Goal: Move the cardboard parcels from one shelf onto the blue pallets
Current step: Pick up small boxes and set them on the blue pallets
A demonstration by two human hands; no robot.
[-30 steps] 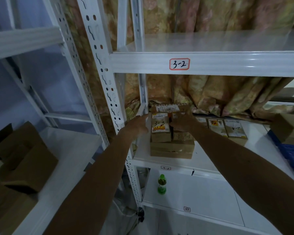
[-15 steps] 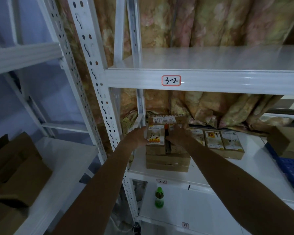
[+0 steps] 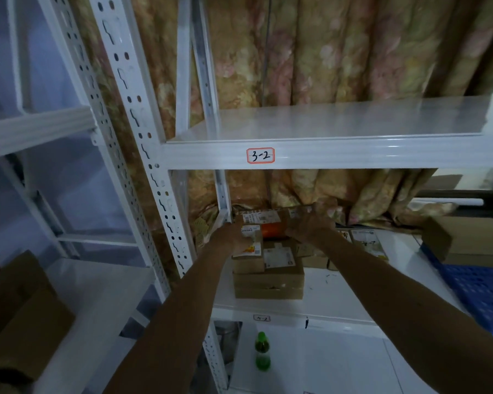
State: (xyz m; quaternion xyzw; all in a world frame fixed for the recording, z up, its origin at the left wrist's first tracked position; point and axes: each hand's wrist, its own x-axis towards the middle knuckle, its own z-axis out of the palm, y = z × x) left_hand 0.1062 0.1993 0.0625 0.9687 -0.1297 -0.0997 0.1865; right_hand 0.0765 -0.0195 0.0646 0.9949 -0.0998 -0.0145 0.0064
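A flat brown cardboard parcel with a white printed label and a glossy orange tape band is sitting atop the stack of matt, square-edged boxes on the white steel shelf. Half a second ago both hands were lying lower, on the small front boxes, and no orange was showing. Now the left hand is gripping the parcel's left end and the right hand is curling its fingers over the right corner, with both forearms stretching straight forward. The ribbed blue pallet is lying well apart, at right.
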